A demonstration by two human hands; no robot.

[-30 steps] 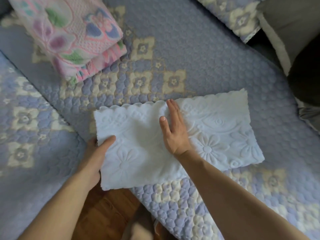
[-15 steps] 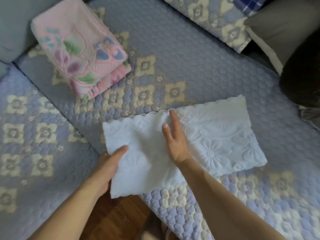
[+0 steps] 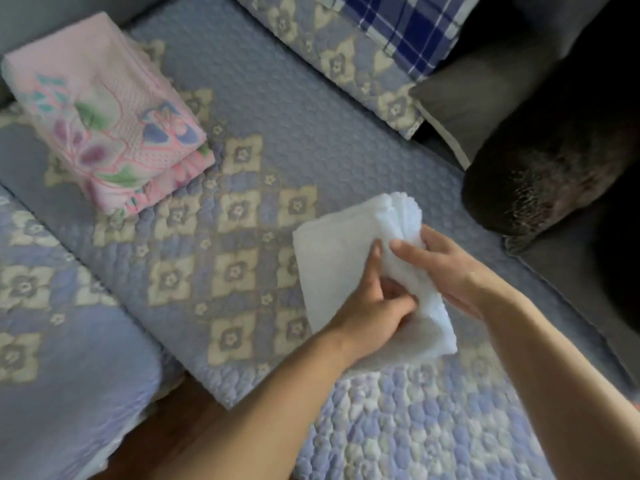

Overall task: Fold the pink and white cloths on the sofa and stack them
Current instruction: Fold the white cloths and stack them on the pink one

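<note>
The white cloth [image 3: 332,251] is folded over into a narrow thick bundle on the quilted sofa seat [image 3: 277,109], right of centre. My left hand [image 3: 374,306] lies on its near part with fingers curled into the fabric. My right hand [image 3: 446,268] grips the bundle's right edge, thumb on top. The pink flowered cloth [image 3: 104,112] lies folded at the back left of the seat, well apart from both hands.
A dark furry cushion [image 3: 547,174] and a grey pillow [image 3: 485,88] crowd the right end of the sofa. A blue plaid fabric [image 3: 405,26] lies at the back. Wooden floor [image 3: 194,410] shows below the seat's front edge.
The white cloth lay spread flat with my right hand pressing its middle; my left hand has brought the left half over to the right, so it is now a folded bundle held by both hands.
</note>
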